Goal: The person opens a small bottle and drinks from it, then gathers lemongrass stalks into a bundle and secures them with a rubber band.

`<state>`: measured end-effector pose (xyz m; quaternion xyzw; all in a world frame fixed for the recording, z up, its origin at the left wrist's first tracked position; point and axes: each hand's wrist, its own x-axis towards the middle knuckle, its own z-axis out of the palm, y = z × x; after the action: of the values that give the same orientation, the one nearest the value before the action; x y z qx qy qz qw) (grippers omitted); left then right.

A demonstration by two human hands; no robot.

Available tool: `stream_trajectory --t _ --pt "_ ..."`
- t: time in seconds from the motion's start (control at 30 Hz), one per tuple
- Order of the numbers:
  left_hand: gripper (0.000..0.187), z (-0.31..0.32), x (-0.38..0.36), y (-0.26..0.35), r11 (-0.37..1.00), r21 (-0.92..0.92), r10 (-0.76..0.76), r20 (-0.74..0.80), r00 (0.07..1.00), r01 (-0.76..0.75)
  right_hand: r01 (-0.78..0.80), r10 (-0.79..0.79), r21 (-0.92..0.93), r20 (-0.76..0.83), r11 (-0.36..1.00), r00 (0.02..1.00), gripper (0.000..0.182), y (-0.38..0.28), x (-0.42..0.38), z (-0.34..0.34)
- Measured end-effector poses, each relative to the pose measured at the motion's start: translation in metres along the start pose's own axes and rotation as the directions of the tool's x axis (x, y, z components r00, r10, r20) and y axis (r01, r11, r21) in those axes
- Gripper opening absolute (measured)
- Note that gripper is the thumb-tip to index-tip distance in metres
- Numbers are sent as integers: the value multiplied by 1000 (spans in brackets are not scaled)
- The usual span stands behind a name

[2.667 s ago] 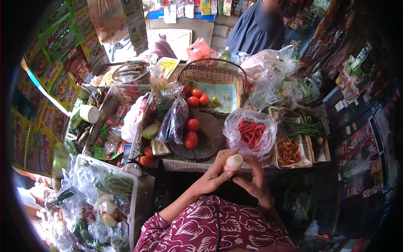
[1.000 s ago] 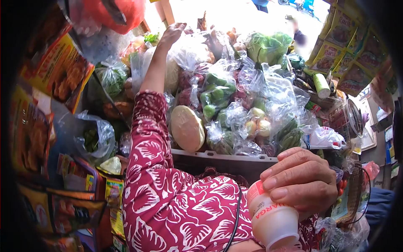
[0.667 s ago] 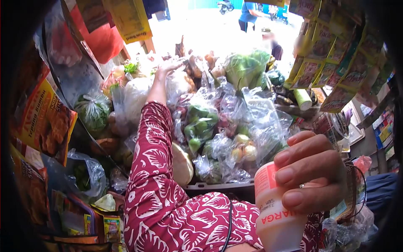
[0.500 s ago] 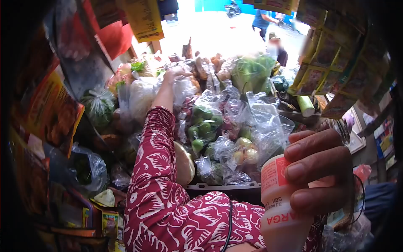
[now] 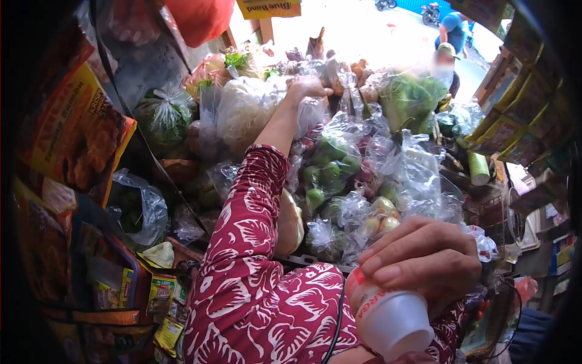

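In my right hand (image 5: 424, 261) is a small whitish plastic bottle (image 5: 397, 318) with red print, tilted so that its rounded base shows low in the view. My left arm, in a maroon sleeve with white leaf shapes, stretches far forward. At its end my left hand (image 5: 308, 87) rests over plastic-wrapped goods at the back of the pile; its fingers are too small and washed out to read. Near it are a bag of pale strands (image 5: 245, 112) and bagged leafy greens (image 5: 412, 97). Closer in lies a bag of green round produce (image 5: 327, 173).
Yellow and red packets (image 5: 91, 133) hang at the left, and sachet strips (image 5: 515, 115) at the right. A red bag (image 5: 200, 21) hangs above. Beyond the stall, a person in a cap (image 5: 447, 51) and one in blue (image 5: 453, 29) are near motorbikes.
The view has shifted, so the pile sits further right and higher on the left side. My right hand has tipped the bottle, bringing its base round. My left hand remains over the back of the pile.
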<state>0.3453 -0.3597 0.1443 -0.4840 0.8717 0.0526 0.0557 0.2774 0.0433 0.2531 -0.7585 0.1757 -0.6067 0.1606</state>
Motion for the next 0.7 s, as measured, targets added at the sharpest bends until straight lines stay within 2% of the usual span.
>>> stream_trajectory --t 0.07,0.1,0.13,0.2,0.3,0.37,0.47,0.53,0.6,0.7 --pt "43 0 11 -14 982 -170 70 -100 993 -86 -100 93 91 79 991 993 35 10 1 -6" --pt "34 -3 11 -30 897 -423 61 -170 984 -129 -138 125 126 109 982 986 36 15 1 -11" --pt "26 -5 13 -46 745 -637 52 -239 970 -197 -177 156 157 138 972 978 38 20 1 -15" --pt "15 -18 21 -82 535 -842 -208 -210 955 -68 -316 288 129 201 940 936 43 27 1 -21" --pt "16 -18 70 -139 437 -896 -328 -79 941 78 -306 289 65 192 950 938 43 46 -1 -24" --pt "15 -8 110 -175 282 -950 -190 81 978 134 -305 299 -4 210 952 931 45 54 2 -30" --pt "18 10 137 -162 654 -743 -166 43 985 142 -362 359 -13 174 932 917 46 65 1 -33" --pt "19 21 155 -148 824 -556 -111 34 993 111 -395 395 -33 148 918 907 45 70 0 -33" --pt "21 31 160 -140 881 -465 -79 36 996 87 -431 439 -89 113 898 892 46 75 -2 -34" --pt "24 31 156 -134 918 -393 -38 53 998 56 -411 419 -91 101 907 902 48 81 -7 -35"
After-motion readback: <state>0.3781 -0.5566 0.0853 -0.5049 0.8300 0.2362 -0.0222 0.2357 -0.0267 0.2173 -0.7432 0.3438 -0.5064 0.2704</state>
